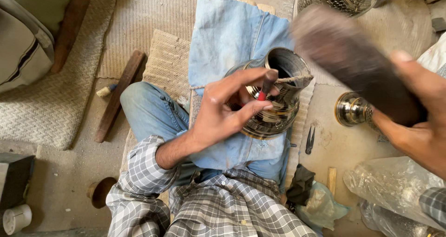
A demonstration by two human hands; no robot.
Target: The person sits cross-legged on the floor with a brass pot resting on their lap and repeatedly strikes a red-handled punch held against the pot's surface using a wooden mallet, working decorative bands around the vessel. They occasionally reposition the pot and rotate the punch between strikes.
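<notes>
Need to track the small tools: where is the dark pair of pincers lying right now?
In the head view the dark pincers lie on the floor right of the person's lap, just beyond the engraved metal vessel and below-left of a small shiny metal piece.

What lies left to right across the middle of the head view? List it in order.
Wooden stick → left hand holding a red-tipped punch → engraved metal vase → small pliers → round metal piece → right hand gripping a dark mallet.

Soft daylight, motion-blurred mallet, sharp elsewhere.
</notes>
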